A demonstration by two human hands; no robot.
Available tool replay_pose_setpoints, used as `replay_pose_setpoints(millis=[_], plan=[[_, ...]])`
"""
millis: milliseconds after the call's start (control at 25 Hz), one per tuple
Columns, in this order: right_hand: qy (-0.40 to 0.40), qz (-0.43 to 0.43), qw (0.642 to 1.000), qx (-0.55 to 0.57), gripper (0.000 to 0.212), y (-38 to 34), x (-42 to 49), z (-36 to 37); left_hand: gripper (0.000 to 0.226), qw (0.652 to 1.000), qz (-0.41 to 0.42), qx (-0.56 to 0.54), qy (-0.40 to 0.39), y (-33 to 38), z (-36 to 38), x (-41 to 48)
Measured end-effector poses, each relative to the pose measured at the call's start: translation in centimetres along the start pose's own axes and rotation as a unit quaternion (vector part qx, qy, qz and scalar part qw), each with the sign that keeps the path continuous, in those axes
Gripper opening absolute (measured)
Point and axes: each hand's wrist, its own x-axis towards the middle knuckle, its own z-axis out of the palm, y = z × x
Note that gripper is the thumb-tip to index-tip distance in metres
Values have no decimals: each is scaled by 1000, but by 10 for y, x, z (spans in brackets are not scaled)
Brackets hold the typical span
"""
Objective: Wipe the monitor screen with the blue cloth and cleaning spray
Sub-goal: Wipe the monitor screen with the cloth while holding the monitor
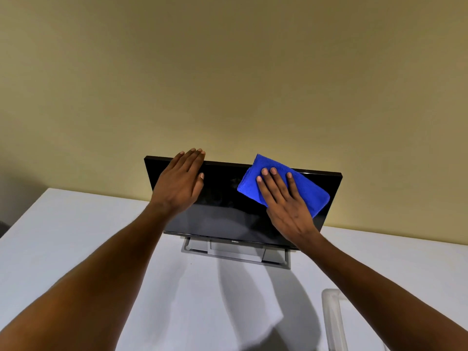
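A black monitor [222,206] on a grey stand [235,254] sits on a white table, tilted back toward the wall. Its screen is dark. My right hand [283,198] presses a folded blue cloth [311,191] flat against the upper right of the screen, fingers spread over the cloth. My left hand [179,183] lies flat on the upper left of the screen, fingertips reaching past the top edge, with nothing in it. No spray bottle can be clearly made out.
The white table [76,236] ends at a yellow-beige wall [228,84] just behind the monitor. A clear plastic object [331,317] stands at the front right, under my right forearm. The table's left edge runs diagonally at far left.
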Motion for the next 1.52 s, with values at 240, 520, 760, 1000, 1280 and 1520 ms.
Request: replay_pose_setpoints(millis=[240, 520, 760, 1000, 1280, 1520], plan=[[4, -25, 1000, 15, 85, -28, 30, 2, 59, 1000, -30, -1, 8, -56, -8, -20], [2, -63, 997, 39, 83, -84, 72, 13, 53, 993, -40, -74, 84, -61, 7, -20], [-27, -176, 983, 54, 79, -116, 69, 30, 50, 992, -25, -65, 109, -68, 13, -17], [-59, -319, 946, 22, 78, -128, 20, 66, 50, 991, -28, -63, 112, -69, 14, -19], [-114, -403, 907, -50, 75, -77, -49, 78, 52, 992, -28, -55, 106, -69, 14, -21], [-124, -378, 916, -59, 70, 2, -83, 52, 52, 992, -33, -56, 112, -66, 14, -21]])
